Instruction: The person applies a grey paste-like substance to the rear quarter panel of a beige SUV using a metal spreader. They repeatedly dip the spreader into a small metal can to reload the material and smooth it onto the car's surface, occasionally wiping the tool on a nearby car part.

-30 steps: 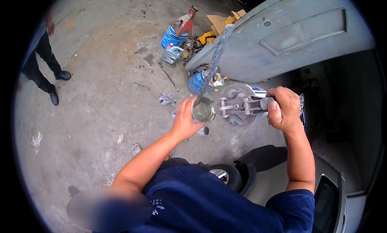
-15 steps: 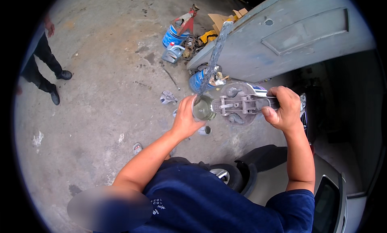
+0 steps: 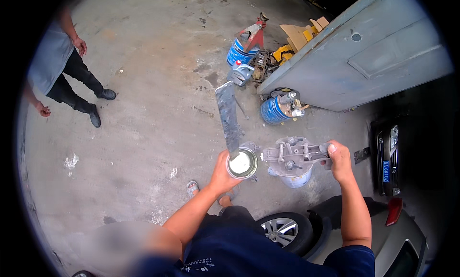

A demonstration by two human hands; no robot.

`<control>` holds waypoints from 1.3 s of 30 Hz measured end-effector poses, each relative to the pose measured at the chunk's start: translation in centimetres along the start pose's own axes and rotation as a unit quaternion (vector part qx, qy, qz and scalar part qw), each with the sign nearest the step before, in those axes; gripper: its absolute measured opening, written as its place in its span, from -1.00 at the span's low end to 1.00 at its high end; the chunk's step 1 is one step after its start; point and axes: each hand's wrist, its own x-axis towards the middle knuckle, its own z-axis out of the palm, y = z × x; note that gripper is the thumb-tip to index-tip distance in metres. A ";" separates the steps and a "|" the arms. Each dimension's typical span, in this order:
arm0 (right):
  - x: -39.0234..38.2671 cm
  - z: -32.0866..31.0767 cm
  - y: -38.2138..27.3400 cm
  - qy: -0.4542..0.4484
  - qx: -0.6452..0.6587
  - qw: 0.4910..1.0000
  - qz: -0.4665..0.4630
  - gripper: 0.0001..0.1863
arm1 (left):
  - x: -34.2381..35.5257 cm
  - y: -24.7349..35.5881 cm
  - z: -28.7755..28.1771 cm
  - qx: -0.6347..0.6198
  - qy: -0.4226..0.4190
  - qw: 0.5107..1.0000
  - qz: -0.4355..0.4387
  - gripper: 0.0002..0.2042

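My left hand [image 3: 221, 175] is wrapped round a clear cup [image 3: 246, 175] with white liquid [image 3: 239, 163] in the bottom. A long flat grey stirring strip [image 3: 227, 115] leans up out of the cup, stained along its length. To the right, my right hand [image 3: 341, 164] grips the handle of a grimy grey paint-can pouring lid [image 3: 290, 155]. The lid sits on a pale paint can [image 3: 298, 180], held in the air. Its spout, with a white spot at the tip, points toward the cup and is close beside the rim.
Another person [image 3: 72, 61] stands at the upper left. Blue tins [image 3: 274, 111], a red jack stand [image 3: 256, 37], a grey jug [image 3: 241, 73] and cardboard [image 3: 294, 35] stand by a grey door [image 3: 383, 51]. A car wheel [image 3: 281, 230] is at the lower right, a dark car [image 3: 387, 157] beyond.
White liquid now shows in the cup, which looked greenish before. The paint can's side shows below its lid. The view has shifted, and more of the other person is visible.
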 end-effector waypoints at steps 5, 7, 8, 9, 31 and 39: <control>4.0 11.1 14.4 -0.124 0.217 0.951 0.183 -0.52 | -6.1 -8.2 -3.5 0.075 0.041 0.993 -0.085 -0.18; 5.8 18.6 20.7 -0.160 0.321 0.898 0.256 -0.64 | -6.9 -9.9 -5.3 0.073 0.046 0.986 -0.141 -0.16; 7.1 22.4 22.6 -0.185 0.353 0.863 0.310 -0.66 | -7.1 -10.8 -5.7 0.024 0.091 0.983 -0.155 -0.16; 7.9 26.9 26.3 -0.196 0.367 0.838 0.354 -0.68 | -8.2 -12.9 -6.1 0.098 0.107 0.973 -0.181 -0.17; 10.9 49.8 39.4 -0.194 0.343 0.854 0.340 -0.76 | -0.3 -21.5 -2.5 0.103 0.119 0.985 -0.076 -0.09; 10.0 13.0 6.3 -0.121 0.313 0.937 -0.101 -0.67 | 4.8 -5.9 3.3 0.077 -0.107 0.991 0.003 -0.16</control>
